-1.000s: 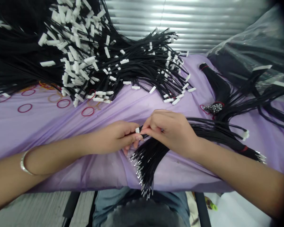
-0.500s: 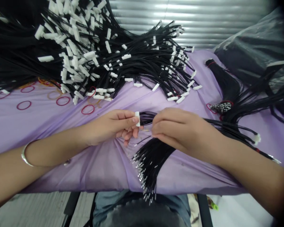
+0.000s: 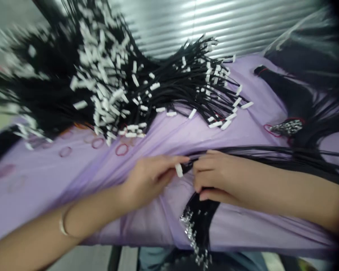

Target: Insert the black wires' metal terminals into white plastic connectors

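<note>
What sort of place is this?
Likely a wire-harness assembly workshop: a heap of black wires with white connectors on a purple-covered table, red rubber bands, the left hand pinching one connector, the right hand gripping a wire bundle.

Motion blur across whole frame; finished wire pile (image 3: 73,82) smeared at left. Loose wire bundle (image 3: 197,222) cut off by bottom edge. Right hand (image 3: 214,178) hides bundle's upper part.

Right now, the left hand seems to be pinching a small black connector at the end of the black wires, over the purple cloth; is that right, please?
Not quite: the connector pinched by the left hand is white, not black, as the head view shows. The rest stands: it sits at the end of the black wires, over the purple cloth.
</note>
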`<action>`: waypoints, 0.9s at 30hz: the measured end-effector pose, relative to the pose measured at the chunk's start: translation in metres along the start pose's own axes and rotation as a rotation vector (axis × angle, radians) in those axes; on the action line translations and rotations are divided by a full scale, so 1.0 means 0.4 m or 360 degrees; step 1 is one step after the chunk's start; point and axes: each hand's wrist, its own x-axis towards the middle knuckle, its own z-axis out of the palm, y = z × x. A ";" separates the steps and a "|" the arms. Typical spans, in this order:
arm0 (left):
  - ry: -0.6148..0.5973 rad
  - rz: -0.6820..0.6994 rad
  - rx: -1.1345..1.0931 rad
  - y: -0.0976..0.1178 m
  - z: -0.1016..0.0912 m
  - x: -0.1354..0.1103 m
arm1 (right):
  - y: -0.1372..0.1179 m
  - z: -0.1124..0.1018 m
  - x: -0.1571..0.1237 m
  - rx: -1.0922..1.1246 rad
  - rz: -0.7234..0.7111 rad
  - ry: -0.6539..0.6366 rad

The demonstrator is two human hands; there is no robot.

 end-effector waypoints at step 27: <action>-0.0620 0.0140 0.0481 0.008 -0.067 0.182 | 0.000 0.017 0.024 0.0268 0.0167 0.0239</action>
